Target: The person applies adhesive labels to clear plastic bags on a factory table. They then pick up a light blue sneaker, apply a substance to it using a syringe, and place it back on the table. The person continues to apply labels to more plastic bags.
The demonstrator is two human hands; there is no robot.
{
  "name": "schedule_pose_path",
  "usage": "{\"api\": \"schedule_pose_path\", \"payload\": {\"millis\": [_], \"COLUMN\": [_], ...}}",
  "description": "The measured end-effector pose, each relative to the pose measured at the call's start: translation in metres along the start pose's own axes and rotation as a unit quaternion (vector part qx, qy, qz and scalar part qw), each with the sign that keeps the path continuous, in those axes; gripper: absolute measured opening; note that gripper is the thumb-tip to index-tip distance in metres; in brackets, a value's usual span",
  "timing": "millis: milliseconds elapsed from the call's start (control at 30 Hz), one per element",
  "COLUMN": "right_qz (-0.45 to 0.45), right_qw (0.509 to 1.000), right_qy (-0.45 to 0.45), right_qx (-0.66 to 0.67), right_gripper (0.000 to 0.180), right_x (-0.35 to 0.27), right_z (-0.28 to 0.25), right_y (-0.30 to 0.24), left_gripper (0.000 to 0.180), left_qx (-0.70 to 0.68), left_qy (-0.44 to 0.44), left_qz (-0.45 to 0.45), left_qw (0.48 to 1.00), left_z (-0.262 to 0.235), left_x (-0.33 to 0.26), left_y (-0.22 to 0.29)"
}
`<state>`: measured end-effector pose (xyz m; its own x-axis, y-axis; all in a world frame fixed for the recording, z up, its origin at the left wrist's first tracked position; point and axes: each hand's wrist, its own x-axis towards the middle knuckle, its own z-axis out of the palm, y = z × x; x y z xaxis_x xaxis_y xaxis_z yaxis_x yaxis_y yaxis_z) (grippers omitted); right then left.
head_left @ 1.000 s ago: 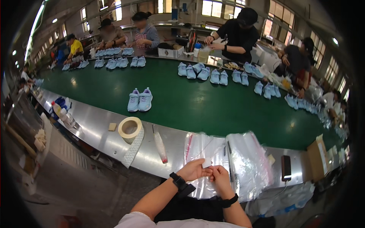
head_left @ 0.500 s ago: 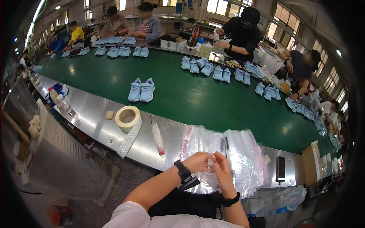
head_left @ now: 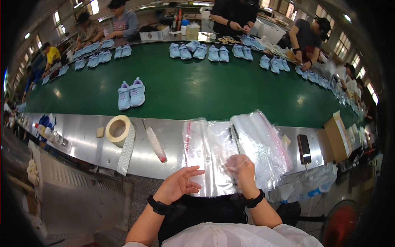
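My left hand is open, palm turned inward and fingers apart, by the lower left edge of a stack of clear plastic bags with a pink strip. Over the bags' right side is my right hand, its blurred fingers bent together. Whether film is pinched in them is hard to make out. A second pile of clear bags lies against the first on the right. Left of the bags are a slim tool wrapped in clear film with a red end and a roll of pale tape.
Across the metal ledge runs a green conveyor belt carrying a pair of light blue sneakers. More sneakers line its far side, where several people work. A phone with a cable and a cardboard box stand at right.
My hands were close together over the bags; now they are apart, the left one moved left and opened. The view has shifted, and the person in black now has both hands together.
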<state>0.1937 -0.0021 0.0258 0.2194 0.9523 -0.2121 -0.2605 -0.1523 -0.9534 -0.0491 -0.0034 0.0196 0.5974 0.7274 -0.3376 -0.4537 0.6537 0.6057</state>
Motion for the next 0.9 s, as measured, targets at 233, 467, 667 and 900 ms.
{"api": "schedule_pose_path", "payload": {"millis": [233, 467, 667, 900], "right_qz": [-0.105, -0.066, -0.357, -0.260], "right_qw": [0.956, 0.943, 0.705, 0.720], "right_qy": [0.272, 0.294, 0.254, 0.003], "right_qx": [-0.003, -0.143, -0.558, -0.643], "right_gripper": [0.018, 0.013, 0.039, 0.053], "right_x": [-0.011, -0.022, -0.040, -0.025], "right_z": [-0.119, -0.154, -0.101, -0.018], "right_y": [-0.033, -0.006, -0.042, -0.023], "left_gripper": [0.065, 0.053, 0.047, 0.053], "left_qx": [0.050, 0.105, 0.393, 0.730], "left_qy": [0.064, 0.118, 0.206, 0.358], "left_qz": [0.020, 0.002, 0.053, 0.109], "left_qw": [0.997, 0.987, 0.895, 0.571], "left_z": [0.003, 0.003, -0.008, -0.124], "left_x": [0.004, -0.014, -0.032, 0.044], "left_y": [-0.013, 0.005, 0.109, 0.278]}}
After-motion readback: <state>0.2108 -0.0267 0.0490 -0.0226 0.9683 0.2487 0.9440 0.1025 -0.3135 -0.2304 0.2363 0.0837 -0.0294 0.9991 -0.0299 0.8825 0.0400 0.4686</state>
